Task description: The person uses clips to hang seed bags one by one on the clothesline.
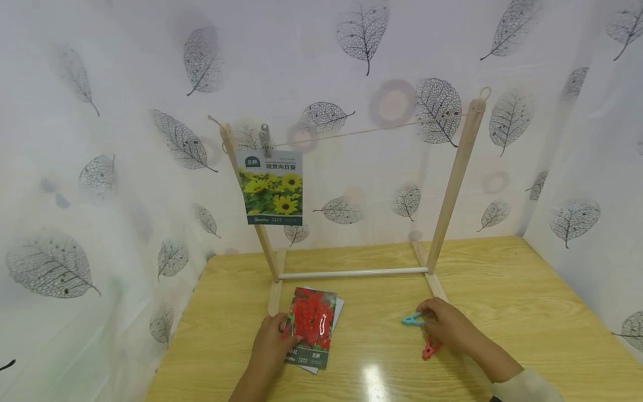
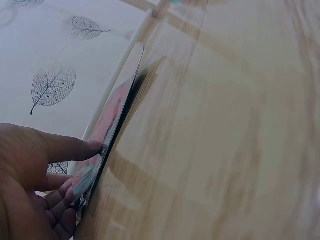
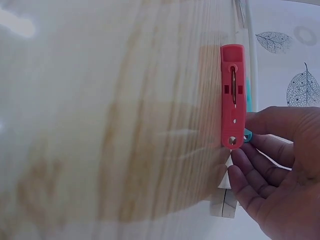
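A seed packet with red flowers (image 1: 313, 318) lies at a slant on the table, over a pale packet (image 1: 339, 312) whose edges show. My left hand (image 1: 268, 343) is at its left side and pinches that edge, thumb on top, other fingers at or below the rim. To the right, my right hand (image 1: 447, 324) pinches a light blue clothespin (image 1: 413, 319) by one end. Close under that hand a red clothespin (image 1: 430, 350) rests on the table; in the right wrist view the red clothespin (image 3: 233, 97) hides most of the blue one.
Behind the hands stands a wooden frame (image 1: 454, 187) with a white crossbar (image 1: 351, 274) low down and a string (image 1: 366, 130) across its top. A metal clip (image 1: 265, 140) holds a sunflower seed packet (image 1: 273, 190) on the string, near the left post. Leaf-printed sheeting surrounds the table.
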Demonstrator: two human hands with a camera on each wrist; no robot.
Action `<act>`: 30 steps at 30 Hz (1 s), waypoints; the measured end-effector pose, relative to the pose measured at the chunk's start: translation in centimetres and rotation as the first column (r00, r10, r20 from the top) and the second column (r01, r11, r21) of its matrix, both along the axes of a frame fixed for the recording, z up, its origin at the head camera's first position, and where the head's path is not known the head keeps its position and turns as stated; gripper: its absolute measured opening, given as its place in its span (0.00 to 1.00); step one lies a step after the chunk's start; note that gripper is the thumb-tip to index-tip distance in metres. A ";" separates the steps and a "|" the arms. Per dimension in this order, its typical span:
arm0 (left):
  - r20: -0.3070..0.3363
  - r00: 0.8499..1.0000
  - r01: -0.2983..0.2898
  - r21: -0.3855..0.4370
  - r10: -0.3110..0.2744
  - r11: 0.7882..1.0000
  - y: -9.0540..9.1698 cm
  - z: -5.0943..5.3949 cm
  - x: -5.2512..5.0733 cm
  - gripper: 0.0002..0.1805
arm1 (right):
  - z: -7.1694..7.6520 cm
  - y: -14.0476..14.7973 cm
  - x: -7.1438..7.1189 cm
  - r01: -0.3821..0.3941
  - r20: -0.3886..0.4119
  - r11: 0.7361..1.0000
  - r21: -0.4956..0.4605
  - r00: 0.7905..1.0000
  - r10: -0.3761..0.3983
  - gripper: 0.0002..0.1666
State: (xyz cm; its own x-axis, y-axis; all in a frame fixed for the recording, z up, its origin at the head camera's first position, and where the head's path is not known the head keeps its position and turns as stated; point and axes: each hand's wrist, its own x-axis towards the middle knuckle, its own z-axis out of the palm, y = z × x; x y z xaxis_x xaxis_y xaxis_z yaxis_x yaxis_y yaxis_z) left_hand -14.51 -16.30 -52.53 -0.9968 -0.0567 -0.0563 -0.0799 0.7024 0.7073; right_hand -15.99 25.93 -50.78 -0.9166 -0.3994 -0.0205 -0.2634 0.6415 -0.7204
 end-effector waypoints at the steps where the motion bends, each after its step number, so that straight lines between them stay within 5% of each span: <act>1: -0.001 1.000 0.001 0.000 -0.001 1.000 0.0 0.0 0.0 0.32 | 0.0 0.0 0.0 -0.008 0.010 1.000 -0.016 1.000 0.008 0.18; 10: 0.018 0.999 -0.028 0.071 0.027 0.997 0.0 0.1 -0.2 0.18 | -0.1 0.1 -0.1 -0.011 0.010 0.999 -0.031 1.000 0.011 0.19; 30: 0.042 0.996 -0.089 0.243 0.082 0.966 0.1 0.5 0.1 0.12 | -0.4 0.0 -0.2 0.032 -0.065 0.999 0.023 0.997 -0.030 0.22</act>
